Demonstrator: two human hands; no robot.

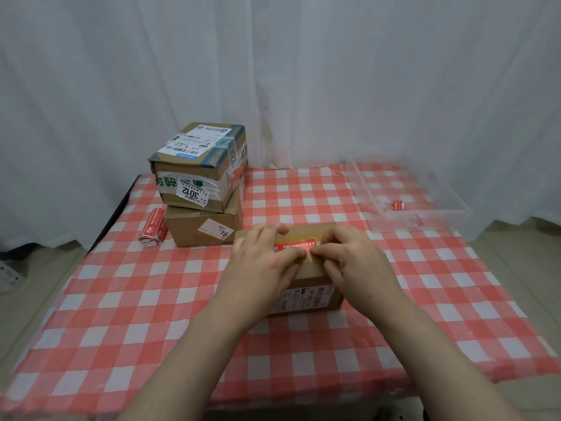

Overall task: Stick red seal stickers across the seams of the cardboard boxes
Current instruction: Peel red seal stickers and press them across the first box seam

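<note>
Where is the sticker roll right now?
In the head view, the sticker roll lies on the tablecloth at the far left, right beside the lower box of the two-box stack.

One wide-angle view is given, taken from head height at the near edge of the checked table (151,314); it is aimed forward and down; its surface is seen close; the white curtain (303,71) behind is faced.
</note>
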